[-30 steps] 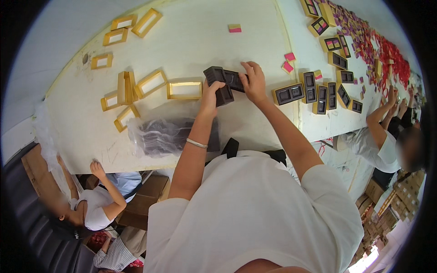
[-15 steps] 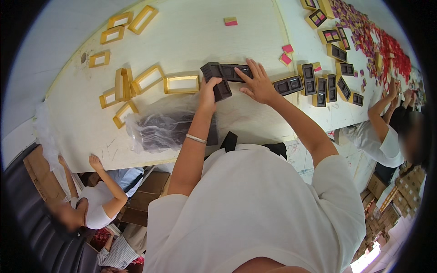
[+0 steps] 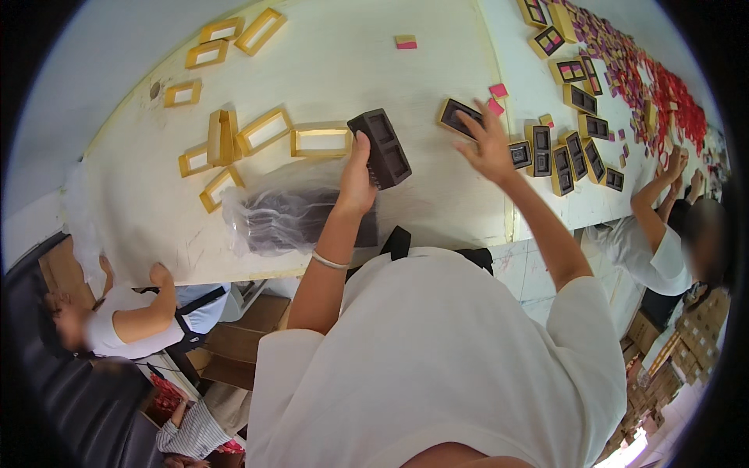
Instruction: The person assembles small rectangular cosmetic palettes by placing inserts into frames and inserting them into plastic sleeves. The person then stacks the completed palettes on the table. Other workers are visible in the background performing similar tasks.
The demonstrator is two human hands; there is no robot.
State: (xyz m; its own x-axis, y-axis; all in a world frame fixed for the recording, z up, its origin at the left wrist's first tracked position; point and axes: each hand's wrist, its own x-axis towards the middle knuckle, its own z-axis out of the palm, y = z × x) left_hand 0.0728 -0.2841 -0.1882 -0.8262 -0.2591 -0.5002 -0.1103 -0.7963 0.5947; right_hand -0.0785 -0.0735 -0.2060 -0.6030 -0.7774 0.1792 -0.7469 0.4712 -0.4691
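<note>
My left hand (image 3: 356,178) is closed round a stack of black plastic insert trays (image 3: 384,148), tilted above the white table. My right hand (image 3: 491,152) reaches to the right with its fingers spread. Its fingertips lie on a gold box fitted with a black tray (image 3: 452,117), partly hidden by those fingers. Beside my left forearm, a clear plastic bag (image 3: 269,218) with dark trays in it lies on the table. An empty gold box frame (image 3: 321,142) sits just left of the tray stack.
More empty gold frames (image 3: 265,131) are scattered at the left. Several tray-fitted boxes (image 3: 540,152) stand at the right, near a heap of small coloured pieces (image 3: 624,70) and red ribbons (image 3: 679,109). People work at both ends of the table (image 3: 421,210).
My right hand has moved right with the tray-fitted box, away from the stack. The stack in my left hand has turned more upright. The person at the left has shifted.
</note>
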